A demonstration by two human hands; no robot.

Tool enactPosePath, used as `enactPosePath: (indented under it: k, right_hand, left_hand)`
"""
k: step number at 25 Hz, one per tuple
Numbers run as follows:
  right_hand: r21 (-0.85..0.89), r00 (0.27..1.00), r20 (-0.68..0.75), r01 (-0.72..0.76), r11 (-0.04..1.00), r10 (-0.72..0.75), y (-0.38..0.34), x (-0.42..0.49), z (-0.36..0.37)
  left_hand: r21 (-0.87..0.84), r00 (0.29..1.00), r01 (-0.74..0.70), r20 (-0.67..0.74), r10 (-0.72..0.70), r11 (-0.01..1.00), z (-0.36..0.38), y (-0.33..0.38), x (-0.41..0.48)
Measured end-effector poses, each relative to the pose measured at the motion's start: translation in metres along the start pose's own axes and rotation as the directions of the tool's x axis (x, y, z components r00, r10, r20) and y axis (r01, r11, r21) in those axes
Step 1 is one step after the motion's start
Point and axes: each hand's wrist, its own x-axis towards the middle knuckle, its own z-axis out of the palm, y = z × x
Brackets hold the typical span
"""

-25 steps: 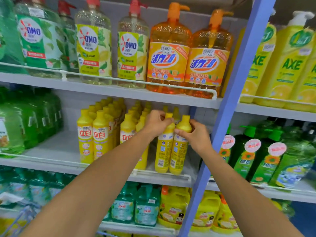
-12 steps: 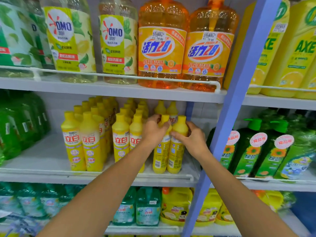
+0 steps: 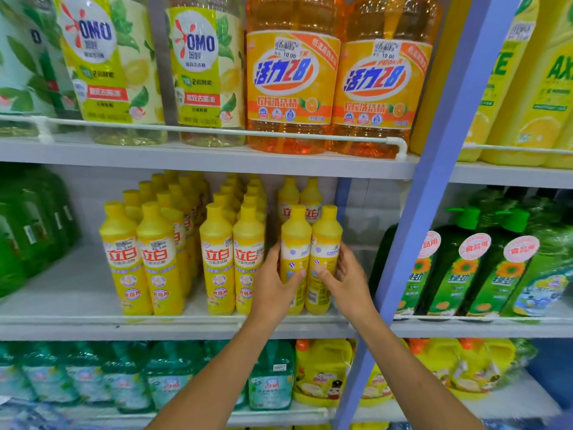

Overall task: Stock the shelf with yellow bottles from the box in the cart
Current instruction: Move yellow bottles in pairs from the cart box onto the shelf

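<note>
At the shelf (image 3: 93, 308) front, left hand (image 3: 273, 290) grips left yellow bottle (image 3: 296, 240); right hand (image 3: 348, 282) grips the touching right yellow bottle (image 3: 326, 240).

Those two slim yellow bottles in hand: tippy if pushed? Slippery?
Likely tippy: the left yellow bottle and right yellow bottle are tall with narrow bases. Possibly slick, given the glossy labels, though the left hand and right hand grip them mid-body. They are opaque, so weight is unclear.
</note>
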Motion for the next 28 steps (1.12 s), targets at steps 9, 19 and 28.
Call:
enactPosePath:
  k: [9, 19, 28]
  right_hand:
    - [-0.050, 0.989, -0.136, -0.064, 0.997, 0.056, -0.005, -0.004, 0.008]
    - [-0.184, 0.986, -0.114, -0.137, 0.973, 0.117, 0.013, -0.019, 0.007]
    - [-0.178, 0.989, -0.034, -0.148, 0.973, 0.144, 0.027, -0.020, 0.001]
  left_hand:
    - [0.154, 0.988, 0.071, -0.150, -0.048, 0.986, 0.015, 0.001, -0.002]
    - [0.232, 0.987, 0.152, -0.085, -0.135, 0.961, 0.013, -0.009, -0.011]
    - [0.237, 0.980, 0.199, -0.027, -0.198, 0.951, 0.013, -0.024, -0.015]
